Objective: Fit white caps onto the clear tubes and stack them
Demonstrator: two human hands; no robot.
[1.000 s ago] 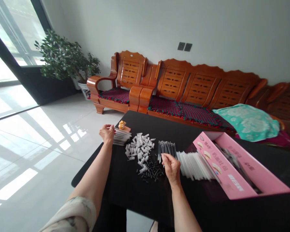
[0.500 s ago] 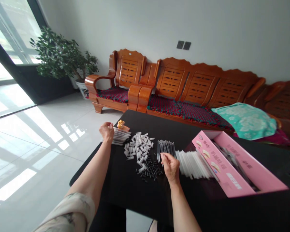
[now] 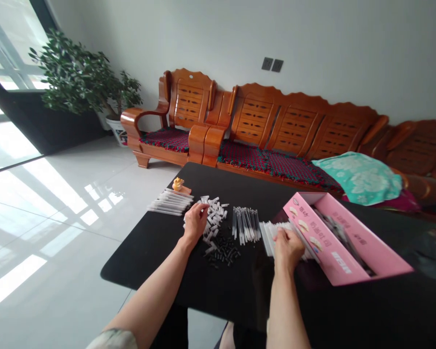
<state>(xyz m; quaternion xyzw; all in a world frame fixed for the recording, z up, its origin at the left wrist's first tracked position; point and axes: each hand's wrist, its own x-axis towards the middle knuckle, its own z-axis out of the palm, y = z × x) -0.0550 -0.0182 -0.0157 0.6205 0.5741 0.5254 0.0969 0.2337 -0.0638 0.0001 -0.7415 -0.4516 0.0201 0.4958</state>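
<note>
My left hand (image 3: 196, 222) is over the left edge of a pile of white pen caps (image 3: 215, 213). Its fingertips are pinched together, and what is between them is too small to make out. On a row of white pen barrels (image 3: 269, 237) rests my right hand (image 3: 288, 246), its fingers closed at the barrels; whether it grips one is hidden. Between the hands lie a bundle of slim refills (image 3: 246, 225) and a scatter of small black plugs (image 3: 223, 251). Finished-looking white pens (image 3: 170, 201) are lined up at the far left.
A pink box (image 3: 343, 242) with dark pieces inside stands right of the barrels on the black table (image 3: 148, 261). A small yellow-orange figurine (image 3: 179, 185) sits behind the pens. Beyond are a wooden sofa (image 3: 294, 121) and a potted plant (image 3: 83, 77).
My left hand has moved right, from the row of pens to the caps. My right hand has shifted right, from the refills to the barrels. The view has turned slightly.
</note>
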